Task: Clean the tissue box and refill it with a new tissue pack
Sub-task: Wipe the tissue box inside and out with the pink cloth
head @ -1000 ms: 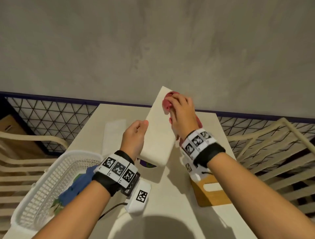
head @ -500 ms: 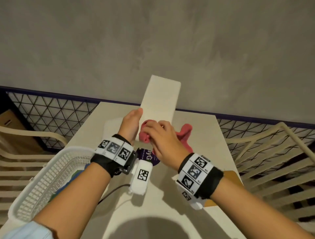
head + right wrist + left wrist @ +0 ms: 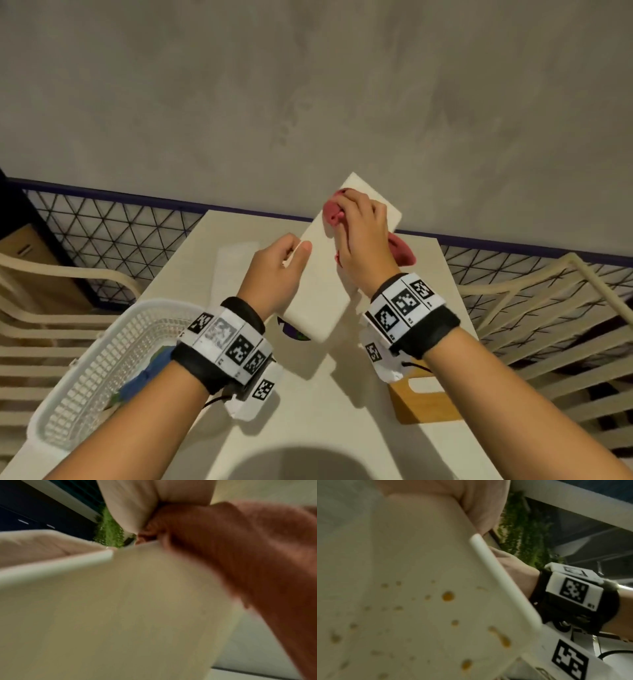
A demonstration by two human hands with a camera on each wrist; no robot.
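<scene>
My left hand point(image 3: 277, 274) grips the left edge of a long white tissue box point(image 3: 322, 284) and holds it tilted above the table point(image 3: 308, 394). My right hand point(image 3: 363, 236) holds a bunched red cloth point(image 3: 334, 214) and presses it on the box's far upper end, with a tail of cloth hanging to the right. In the left wrist view the box point(image 3: 402, 588) shows several orange-brown stain spots point(image 3: 447, 596) on one face. The right wrist view is blurred, with the red cloth point(image 3: 240, 547) against the box point(image 3: 120, 601). A pale flat pack point(image 3: 233, 263) lies on the table behind my left hand.
A white mesh basket point(image 3: 85, 370) with blue cloth inside stands at the table's left front. A wooden lid with a slot point(image 3: 424, 401) lies at the right, under my right wrist. Cream slatted chairs flank the table, and a wire fence and grey wall stand behind.
My right hand has slid the red cloth from the box's near end up to its far end. The box has swung, its far end now pointing more to the right.
</scene>
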